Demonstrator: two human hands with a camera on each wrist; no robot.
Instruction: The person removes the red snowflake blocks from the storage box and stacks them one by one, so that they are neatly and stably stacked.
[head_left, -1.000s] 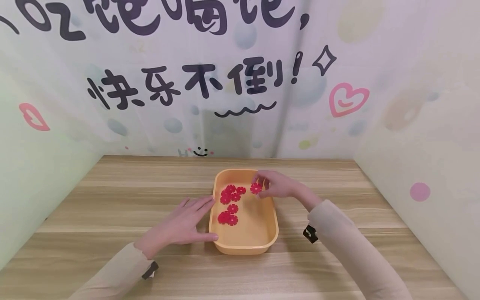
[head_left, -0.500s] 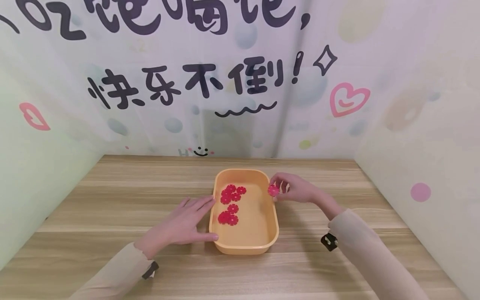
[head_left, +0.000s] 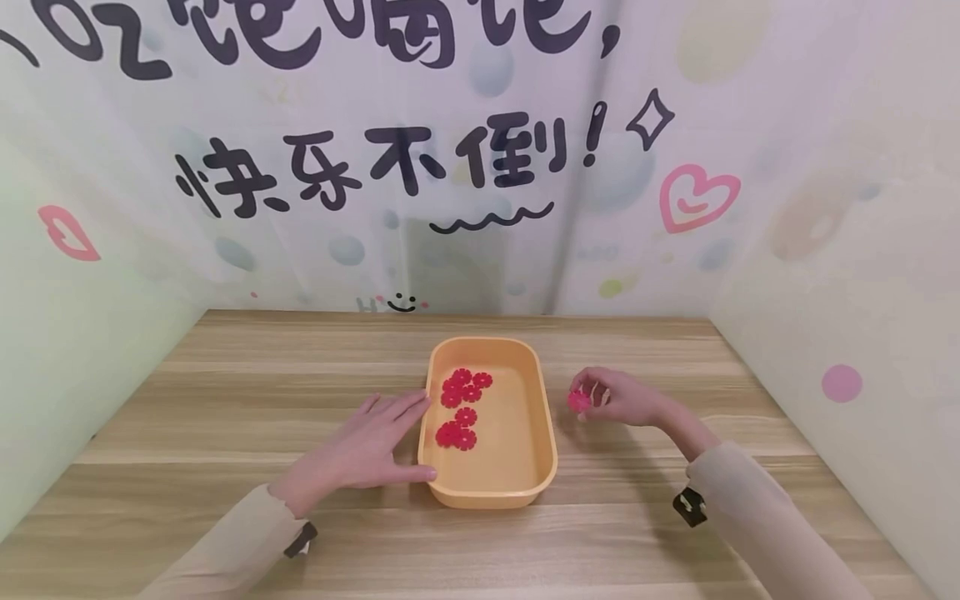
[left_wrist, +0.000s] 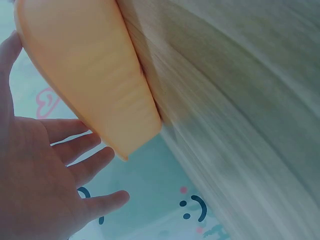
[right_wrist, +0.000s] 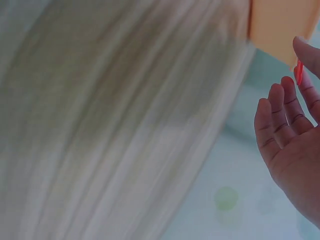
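Observation:
An orange-yellow plastic basin (head_left: 517,493) stands on the wooden table, with several red snowflake-shaped plastic discs (head_left: 466,416) lying flat along its left half. My left hand (head_left: 360,450) rests its spread, straight fingertips and thumb on the basin's left rim; the left wrist view shows these fingers against the basin's outer wall (left_wrist: 90,65). To the right of the basin, my right hand (head_left: 622,398) pinches one red snowflake disc (head_left: 579,401) between thumb and index finger above the table. In the right wrist view that disc (right_wrist: 299,72) appears edge-on, and the other fingers are loosely bent.
The wooden table (head_left: 262,375) extends on both sides of the basin. A printed white curtain (head_left: 337,275) hangs along its back edge, and pale side walls (head_left: 847,292) border it left and right. A black strap (head_left: 689,507) shows at the right sleeve.
My right hand has carried the pinched snowflake disc rightward over the basin's right rim, out beyond it and lower. The left hand and the basin have stayed put.

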